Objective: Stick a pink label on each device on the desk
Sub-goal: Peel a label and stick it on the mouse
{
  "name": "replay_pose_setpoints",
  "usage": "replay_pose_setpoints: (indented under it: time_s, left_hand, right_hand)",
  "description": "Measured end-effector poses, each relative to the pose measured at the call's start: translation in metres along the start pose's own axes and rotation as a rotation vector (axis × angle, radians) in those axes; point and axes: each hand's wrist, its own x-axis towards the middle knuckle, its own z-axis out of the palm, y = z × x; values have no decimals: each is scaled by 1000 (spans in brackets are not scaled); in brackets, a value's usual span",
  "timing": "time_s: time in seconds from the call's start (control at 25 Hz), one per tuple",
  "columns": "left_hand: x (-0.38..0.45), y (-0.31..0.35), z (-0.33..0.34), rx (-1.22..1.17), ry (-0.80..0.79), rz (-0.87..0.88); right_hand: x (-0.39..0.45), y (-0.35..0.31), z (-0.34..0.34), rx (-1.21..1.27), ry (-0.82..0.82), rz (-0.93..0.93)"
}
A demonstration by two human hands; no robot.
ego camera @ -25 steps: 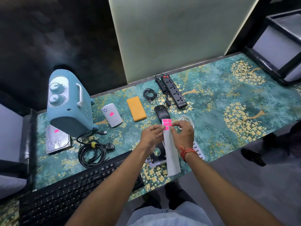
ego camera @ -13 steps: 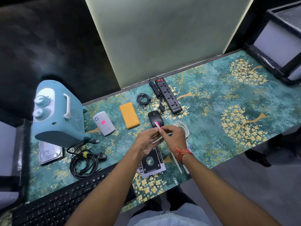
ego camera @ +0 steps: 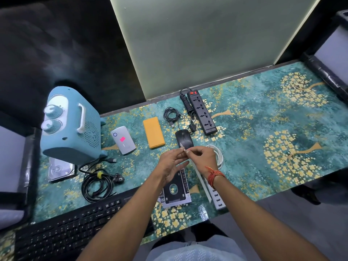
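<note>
No brand name or print is legible anywhere on the desk; the few marks on the devices are too small to read.

At the far left stands a pale blue plastic heater [ego camera: 72, 127] with a perforated grille side, a white handle and two ribbed round knobs. Below it lies a bare metal hard drive [ego camera: 61, 171], shiny and flat, partly hidden by the heater's base. A glossy black keyboard [ego camera: 66, 230] runs along the near edge, and a coiled black rubber power cable [ego camera: 98, 183] bound with a yellow tie lies above it. Next comes a white rounded pocket router [ego camera: 122, 139] with a blue ring mark, carrying a small square pink label [ego camera: 122, 139] on its top face. Beside it lies a matte orange rectangular power bank [ego camera: 153, 132], then a black oval computer mouse [ego camera: 184, 138] with its thin cord looped behind.

The left hand [ego camera: 172, 164] and right hand [ego camera: 203, 157] meet just in front of the mouse, fingertips of both pinching a narrow white backing strip [ego camera: 202, 182] whose tail hangs down toward the desk edge. Its pink side cannot be seen. Under the hands sits a black drive caddy [ego camera: 176, 191]. Right of them lie a coiled white cable [ego camera: 218, 156], a white plastic multi-port strip [ego camera: 217, 199] and, farther back, a black four-socket power strip [ego camera: 202, 112] with a red switch. The teal desk mat [ego camera: 263, 129] has gold blossoms.
</note>
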Motion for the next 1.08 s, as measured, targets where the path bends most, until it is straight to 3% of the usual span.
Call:
replay_pose_setpoints:
  time_s: [0.32,0.8,1.08]
  left_hand:
    - [2,-4,0,-89,77,24]
    - [-4,-2,-6,-127,48,17]
    - [-3,-1,-9,-53,120,36]
  right_hand:
    - [2,3,9,-94,18,-40]
    - [-2,0,19,-74,20,-37]
    - [-8,-3,22,-176,45,-114]
